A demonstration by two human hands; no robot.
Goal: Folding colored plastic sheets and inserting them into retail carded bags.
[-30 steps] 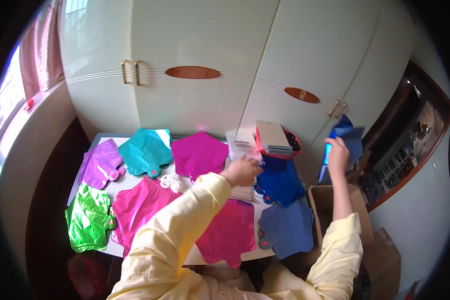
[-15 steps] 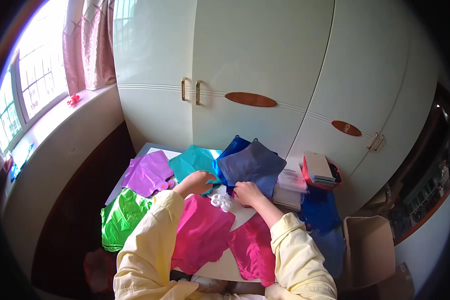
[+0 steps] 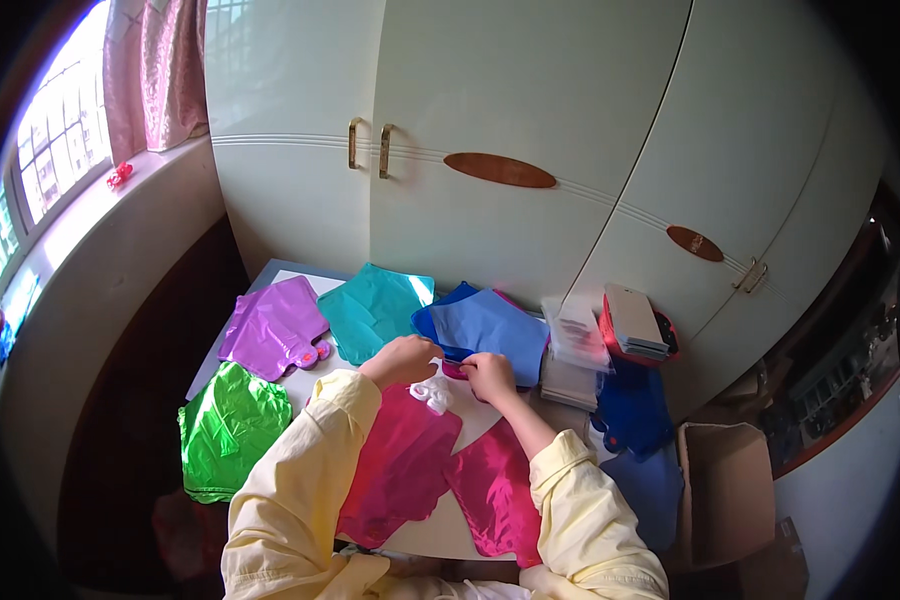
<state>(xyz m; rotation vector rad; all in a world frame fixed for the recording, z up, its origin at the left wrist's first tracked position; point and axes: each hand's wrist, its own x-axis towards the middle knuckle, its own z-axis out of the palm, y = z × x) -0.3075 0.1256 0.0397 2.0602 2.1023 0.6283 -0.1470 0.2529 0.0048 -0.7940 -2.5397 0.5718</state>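
Several flat, shiny foil pieces that look like uninflated foil balloons are spread over the table. My right hand (image 3: 491, 379) pinches the near edge of a lighter blue foil balloon (image 3: 490, 328), which lies over a darker blue foil balloon (image 3: 425, 320). Just left of it, my left hand (image 3: 406, 361) has its fingers curled together at the near edge of the blue pieces; what they grip is hidden. Below the hands sits a small white looped bundle (image 3: 432, 393). Two magenta foil balloons, one at left (image 3: 402, 460) and another at right (image 3: 495, 490), lie nearest me.
Teal (image 3: 375, 305), purple (image 3: 275, 325) and green (image 3: 232, 430) foil balloons lie to the left. Clear packets (image 3: 575, 335), a red basket (image 3: 673, 335) with stacked boxes, and more blue foil (image 3: 635, 415) are at right. A cardboard box (image 3: 727, 490) stands beside the table; a cabinet (image 3: 510, 90) rises behind.
The lighter blue foil balloon, raised before, now lies lower and flatter. My left hand has shifted right toward my right hand, its fingers drawing together. The view has shifted slightly.
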